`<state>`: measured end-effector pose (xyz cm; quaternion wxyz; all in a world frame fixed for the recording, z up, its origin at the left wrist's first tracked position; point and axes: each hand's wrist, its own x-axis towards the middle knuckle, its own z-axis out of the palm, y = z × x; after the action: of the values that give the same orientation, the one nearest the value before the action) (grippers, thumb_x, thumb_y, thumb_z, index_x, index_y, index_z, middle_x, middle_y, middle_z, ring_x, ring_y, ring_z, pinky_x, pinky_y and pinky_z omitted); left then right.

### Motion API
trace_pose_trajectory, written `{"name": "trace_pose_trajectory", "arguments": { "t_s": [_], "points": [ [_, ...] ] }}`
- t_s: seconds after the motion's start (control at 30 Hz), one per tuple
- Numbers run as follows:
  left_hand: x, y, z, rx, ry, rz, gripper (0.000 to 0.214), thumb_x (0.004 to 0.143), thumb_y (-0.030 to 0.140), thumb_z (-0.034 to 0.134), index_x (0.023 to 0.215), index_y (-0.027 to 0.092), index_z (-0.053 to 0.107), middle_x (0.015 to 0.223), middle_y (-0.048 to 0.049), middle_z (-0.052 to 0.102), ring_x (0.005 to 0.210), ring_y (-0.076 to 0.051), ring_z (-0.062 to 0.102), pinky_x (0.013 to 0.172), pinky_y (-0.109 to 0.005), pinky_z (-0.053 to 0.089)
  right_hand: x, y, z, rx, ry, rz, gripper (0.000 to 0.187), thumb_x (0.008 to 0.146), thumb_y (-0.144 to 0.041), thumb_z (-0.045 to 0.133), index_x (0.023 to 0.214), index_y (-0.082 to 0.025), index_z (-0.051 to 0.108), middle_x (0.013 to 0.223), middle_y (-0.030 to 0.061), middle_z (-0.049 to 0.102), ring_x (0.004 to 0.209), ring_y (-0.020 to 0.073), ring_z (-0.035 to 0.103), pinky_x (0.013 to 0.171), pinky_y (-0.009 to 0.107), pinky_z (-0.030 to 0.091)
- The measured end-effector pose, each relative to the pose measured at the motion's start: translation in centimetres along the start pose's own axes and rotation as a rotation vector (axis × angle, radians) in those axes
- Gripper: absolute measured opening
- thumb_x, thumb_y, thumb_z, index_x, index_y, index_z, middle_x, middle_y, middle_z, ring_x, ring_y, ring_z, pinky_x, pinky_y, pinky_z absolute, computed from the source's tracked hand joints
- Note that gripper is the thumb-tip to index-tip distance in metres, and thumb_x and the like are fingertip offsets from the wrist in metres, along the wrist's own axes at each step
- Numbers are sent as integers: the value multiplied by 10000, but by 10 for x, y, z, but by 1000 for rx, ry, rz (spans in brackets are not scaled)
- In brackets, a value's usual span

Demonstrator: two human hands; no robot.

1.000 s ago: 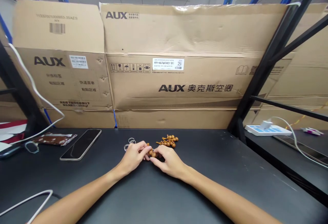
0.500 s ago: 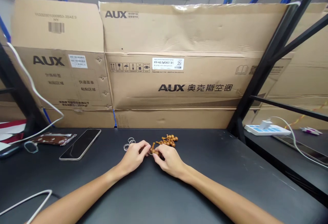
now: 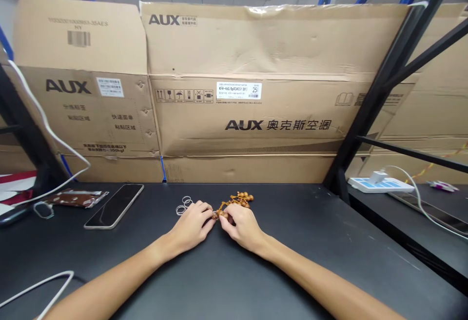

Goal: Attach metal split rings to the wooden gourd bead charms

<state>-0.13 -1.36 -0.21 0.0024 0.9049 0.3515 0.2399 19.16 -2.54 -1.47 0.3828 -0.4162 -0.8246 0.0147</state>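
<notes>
Both hands meet near the middle of the black table. My right hand (image 3: 242,225) pinches a small glossy brown wooden gourd-shaped pendant (image 3: 223,215) between thumb and fingertips. From the left, my left hand (image 3: 195,225) closes its thumb and fingers on the same pendant's left end, and its fingertips partly hide it. An orange-brown cord shows above the pinch. Just behind my right hand lies a small pile of similar brown pendants (image 3: 245,196), partly covered by the hand. Several thin silvery rings (image 3: 181,210) rest on the table beyond my left hand.
A smartphone (image 3: 115,207) lies to the left, with a brown wrapped packet (image 3: 76,198) beside it. White cables run along the left side. Cardboard boxes (image 3: 241,139) wall off the back. A black metal post (image 3: 365,110) and a power strip (image 3: 380,184) stand right.
My left fingers have closed in against the pendant, bringing the hands slightly nearer. The pendant's upright stem has tipped, and more orange-brown cord shows.
</notes>
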Motion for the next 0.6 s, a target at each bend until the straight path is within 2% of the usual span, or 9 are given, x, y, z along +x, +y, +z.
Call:
{"name": "trace_pose_trajectory", "arguments": {
  "t_s": [0.2, 0.4, 0.6],
  "points": [
    [0, -5, -7, 62, 47, 31, 192, 901, 298, 523, 822, 191, 661, 859, -68, 662, 872, -233, 565, 819, -376, 407, 1, 5, -4, -31, 1, 8, 166, 866, -240, 490, 708, -196, 516, 672, 9, 576, 586, 133, 509, 584, 238, 370],
    [-1, -15, -6, 268, 111, -87, 213, 896, 296, 524, 793, 171, 662, 924, -97, 658, 928, -260, 553, 797, -391, 402, 3, 13, -6, -134, 1, 51, 230, 889, -249, 446, 677, -187, 510, 663, 11, 588, 588, 129, 526, 576, 231, 345],
    [0, -29, -8, 323, 135, -170, 184, 864, 271, 554, 710, 181, 601, 991, -88, 627, 961, -260, 542, 795, -390, 401, 3, 15, -7, -235, 4, 52, 256, 882, -259, 457, 646, -185, 521, 660, 10, 610, 587, 128, 535, 581, 235, 328]
  ]
}}
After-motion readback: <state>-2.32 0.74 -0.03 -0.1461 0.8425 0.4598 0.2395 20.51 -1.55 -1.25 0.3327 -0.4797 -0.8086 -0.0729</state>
